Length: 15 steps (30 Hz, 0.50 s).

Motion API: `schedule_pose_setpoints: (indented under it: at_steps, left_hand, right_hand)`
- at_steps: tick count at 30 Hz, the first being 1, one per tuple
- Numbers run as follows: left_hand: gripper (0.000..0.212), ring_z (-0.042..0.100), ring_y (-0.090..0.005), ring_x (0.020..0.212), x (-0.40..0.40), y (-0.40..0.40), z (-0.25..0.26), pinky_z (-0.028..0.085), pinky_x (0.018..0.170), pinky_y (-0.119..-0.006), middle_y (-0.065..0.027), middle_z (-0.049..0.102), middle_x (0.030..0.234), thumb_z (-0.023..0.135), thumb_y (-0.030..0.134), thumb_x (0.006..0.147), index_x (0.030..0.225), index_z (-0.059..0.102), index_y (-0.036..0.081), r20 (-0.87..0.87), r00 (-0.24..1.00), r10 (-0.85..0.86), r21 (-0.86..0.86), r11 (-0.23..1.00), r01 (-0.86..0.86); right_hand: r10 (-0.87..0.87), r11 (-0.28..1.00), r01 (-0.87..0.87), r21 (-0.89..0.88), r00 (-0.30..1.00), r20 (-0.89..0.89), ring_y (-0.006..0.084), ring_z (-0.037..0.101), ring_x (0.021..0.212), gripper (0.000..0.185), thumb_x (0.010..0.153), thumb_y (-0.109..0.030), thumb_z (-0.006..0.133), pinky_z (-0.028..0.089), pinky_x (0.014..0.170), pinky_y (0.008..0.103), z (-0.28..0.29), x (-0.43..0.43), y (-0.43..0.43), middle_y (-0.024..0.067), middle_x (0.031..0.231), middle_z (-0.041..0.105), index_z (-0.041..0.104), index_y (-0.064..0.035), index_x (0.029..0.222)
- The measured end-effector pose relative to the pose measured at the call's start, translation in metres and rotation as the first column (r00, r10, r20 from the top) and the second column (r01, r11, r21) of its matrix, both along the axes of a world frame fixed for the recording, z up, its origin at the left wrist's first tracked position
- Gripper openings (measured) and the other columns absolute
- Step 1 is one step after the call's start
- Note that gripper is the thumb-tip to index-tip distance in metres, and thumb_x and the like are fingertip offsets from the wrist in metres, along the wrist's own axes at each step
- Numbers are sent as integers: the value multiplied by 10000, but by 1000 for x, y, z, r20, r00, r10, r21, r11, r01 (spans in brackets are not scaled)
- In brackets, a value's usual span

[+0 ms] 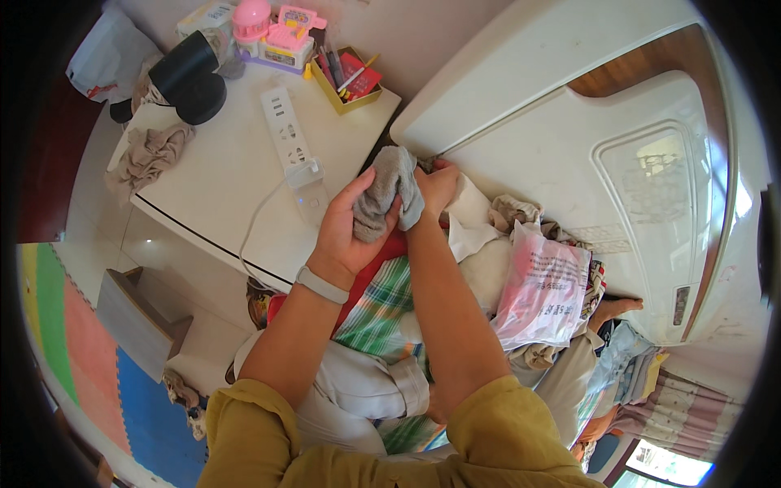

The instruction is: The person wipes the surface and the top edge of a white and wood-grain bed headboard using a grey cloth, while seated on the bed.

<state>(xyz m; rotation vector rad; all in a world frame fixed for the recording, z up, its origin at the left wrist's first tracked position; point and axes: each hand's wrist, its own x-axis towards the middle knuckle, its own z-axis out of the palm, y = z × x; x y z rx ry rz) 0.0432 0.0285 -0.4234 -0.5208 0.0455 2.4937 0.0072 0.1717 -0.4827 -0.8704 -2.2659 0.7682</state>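
A grey cloth (385,190), bunched up, is in front of me above the corner of the white tabletop (207,177). My left hand (349,235) holds it from the left, with the thumb and a finger on its folds. At its right edge is my right hand (436,186), its fingers partly hidden behind the cloth and turned towards a dark patterned item by the headboard. A white power strip (287,131) with a charger (305,173) and cable lies on the tabletop, left of the hands. Below my forearms spreads a green plaid cloth (372,305).
A crumpled beige cloth (149,157), a black cylindrical object (184,68), a pink toy (285,33) and a yellow box of pens (348,82) are on the tabletop. A printed plastic package (542,287) lies right, near the white headboard (549,140). Another person's foot (616,310) shows beyond it.
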Motion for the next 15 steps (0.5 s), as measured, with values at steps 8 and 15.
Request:
schedule_pose_setpoints:
  at_steps: [8,15]
  left_hand:
    - [269,543,-185,1028,2,-4,4,464,860,-342,-50,576,1114,556,157,873,1132,532,91,-98,994,-54,-39,998,50]
    - [436,491,-191,1124,9,-2,24,419,935,-363,-66,492,1233,522,164,885,1299,410,81,-402,906,-131,-6,990,141]
  right_hand:
    - [40,866,-184,-465,952,-302,188,598,710,354,716,-5,578,482,637,289,80,3,5,142,820,623,496,35,1058]
    - [260,834,-502,-228,722,-641,130,584,792,273,804,25,556,487,706,241,219,5,6,124,936,624,527,68,1073]
